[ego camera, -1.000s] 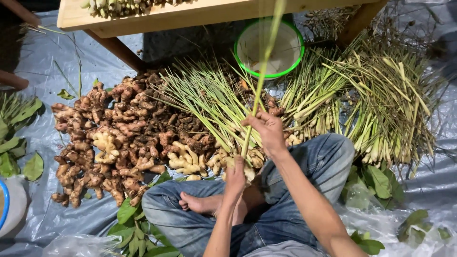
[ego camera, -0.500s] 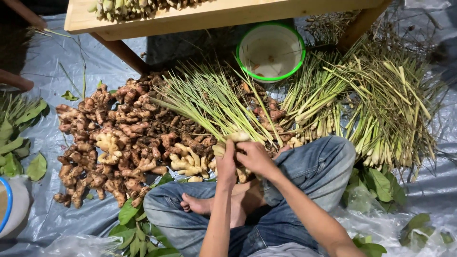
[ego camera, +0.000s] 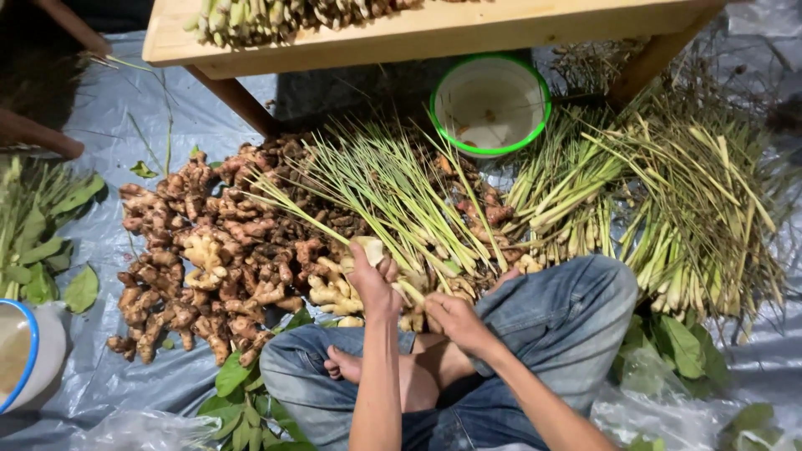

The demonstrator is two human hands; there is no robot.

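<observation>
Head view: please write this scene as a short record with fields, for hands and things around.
left hand: grips pale stalk ends of the lemongrass
right hand: on the same stalk ends, near the knee
ginger: heap on the grey sheet, left of the lemongrass
bowl: green rim, under the bench
leaves: at far left
</observation>
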